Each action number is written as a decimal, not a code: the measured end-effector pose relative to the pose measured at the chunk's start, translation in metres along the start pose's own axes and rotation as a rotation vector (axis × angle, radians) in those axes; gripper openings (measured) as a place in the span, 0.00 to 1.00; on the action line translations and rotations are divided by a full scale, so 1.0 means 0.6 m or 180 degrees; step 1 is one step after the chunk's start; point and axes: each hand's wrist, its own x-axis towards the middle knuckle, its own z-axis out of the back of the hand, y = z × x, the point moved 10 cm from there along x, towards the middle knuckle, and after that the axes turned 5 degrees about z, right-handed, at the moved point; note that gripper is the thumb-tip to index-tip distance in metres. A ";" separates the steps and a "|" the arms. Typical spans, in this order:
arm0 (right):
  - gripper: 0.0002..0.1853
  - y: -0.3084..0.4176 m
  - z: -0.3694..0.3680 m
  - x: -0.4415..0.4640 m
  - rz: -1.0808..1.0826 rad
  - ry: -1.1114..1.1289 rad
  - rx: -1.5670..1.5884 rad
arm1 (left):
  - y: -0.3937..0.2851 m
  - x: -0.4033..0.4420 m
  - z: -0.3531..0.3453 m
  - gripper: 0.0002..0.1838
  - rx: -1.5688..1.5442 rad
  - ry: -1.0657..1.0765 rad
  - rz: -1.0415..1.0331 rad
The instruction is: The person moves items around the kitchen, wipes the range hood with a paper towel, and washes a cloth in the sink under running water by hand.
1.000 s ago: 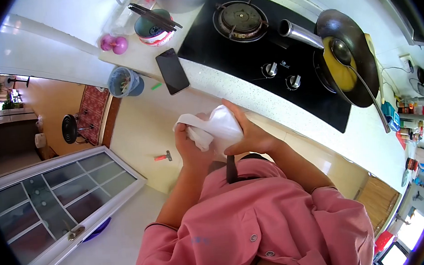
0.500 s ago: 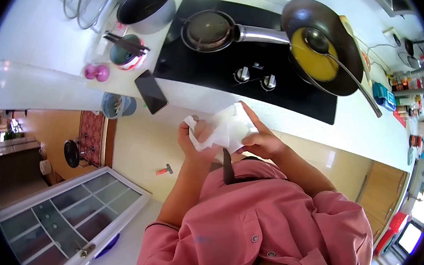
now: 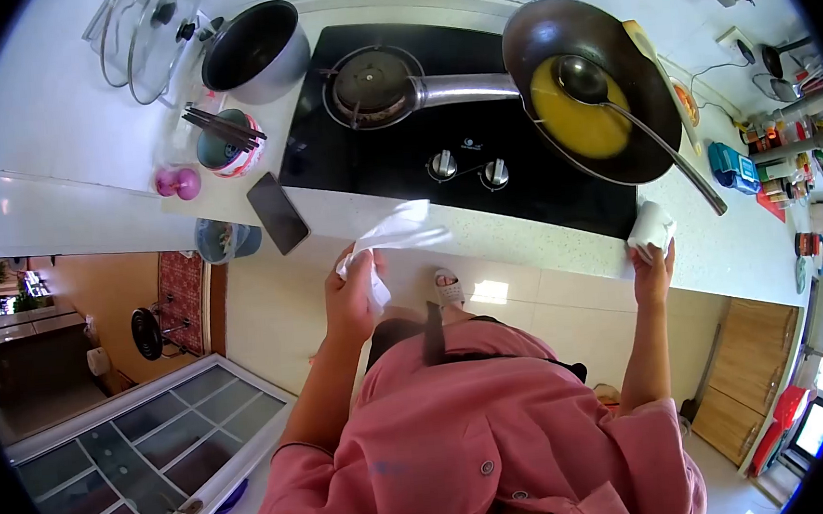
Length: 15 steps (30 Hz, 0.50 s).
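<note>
My left hand (image 3: 350, 300) is closed on a torn-off white paper towel (image 3: 402, 229), whose loose end spreads toward the counter edge, blurred by motion. Well to the right, my right hand (image 3: 653, 267) grips a white paper towel roll (image 3: 652, 226) at the counter's front edge, close to the stove corner. Beyond it on the black gas stove (image 3: 366, 174) sits a dark wok (image 3: 548, 29) of yellow liquid. A metal ladle (image 3: 647, 120) rests in the wok with its handle over the rim.
At the left stand a grey pot (image 3: 286, 69), a cup (image 3: 220, 151) holding dark sticks, pink onions (image 3: 179, 183) and a phone (image 3: 278, 214) near the edge. A blue packet (image 3: 734, 168) lies right of the wok. A glass-paned door (image 3: 155, 441) stands at lower left.
My hands were together on the white paper; now they are far apart. The right hand has moved right to the counter with the roll, and the left keeps a separate sheet.
</note>
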 end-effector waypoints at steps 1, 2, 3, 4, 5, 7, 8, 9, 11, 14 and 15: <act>0.37 0.010 -0.013 -0.004 -0.0030 0.0109 -0.0118 | 0.007 0.005 0.002 0.13 -0.0388 0.0012 0.0224; 0.37 0.020 -0.005 -0.012 -0.0189 -0.0215 -0.0856 | 0.005 0.003 -0.002 0.15 -0.0506 -0.0101 0.0293; 0.38 0.035 0.000 -0.032 -0.0345 -0.0533 -0.1600 | -0.002 0.005 -0.005 0.15 -0.0518 -0.0122 0.0279; 0.36 0.065 0.050 -0.014 0.0676 -0.0739 -0.3248 | -0.006 0.002 -0.003 0.15 -0.0529 -0.0155 0.0283; 0.35 0.075 0.067 -0.007 0.1790 -0.0936 -0.4838 | -0.010 -0.002 0.001 0.15 -0.0536 -0.0190 0.0293; 0.29 0.153 -0.093 -0.097 0.2306 -0.0592 -0.5393 | -0.001 0.002 0.016 0.16 -0.0421 -0.0148 0.0293; 0.24 0.132 -0.138 -0.108 0.2006 -0.0100 -0.4477 | -0.016 0.002 0.016 0.17 0.0058 -0.0098 0.0226; 0.20 0.109 -0.184 -0.130 0.1662 0.0373 -0.3590 | -0.026 -0.001 0.013 0.18 0.0541 -0.0047 0.0200; 0.14 0.031 -0.360 -0.207 0.0883 0.1520 -0.3141 | -0.013 -0.001 0.010 0.23 0.0898 0.0063 0.0494; 0.18 -0.095 -0.609 -0.362 -0.0274 0.3395 -0.1460 | -0.050 0.000 -0.002 0.27 0.0949 0.0292 -0.0021; 0.19 -0.099 -0.685 -0.401 -0.0551 0.3714 -0.1023 | -0.066 -0.002 0.004 0.27 0.1013 0.0333 -0.0296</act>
